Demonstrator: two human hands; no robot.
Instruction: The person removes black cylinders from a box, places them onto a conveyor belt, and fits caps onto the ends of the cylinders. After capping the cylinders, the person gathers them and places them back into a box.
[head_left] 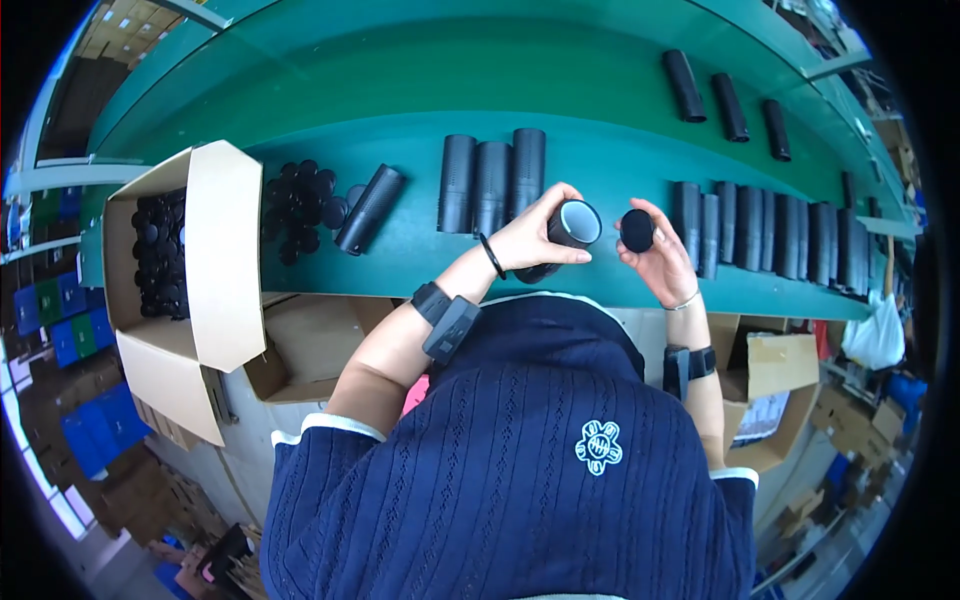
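Left hand (528,243) curls around a black tube (574,224) at frame centre — right hand (669,269), right of centre, pinches a black disc (637,231).

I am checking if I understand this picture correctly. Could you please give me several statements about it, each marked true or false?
1. The left hand holds a black tube. True.
2. The right hand is empty. False: it holds a round black piece.
3. The cardboard box at the left contains small black parts. True.
4. The pile of black discs lies right of both hands. False: it lies at the left, near the box.
5. A dark band circles the left wrist. True.
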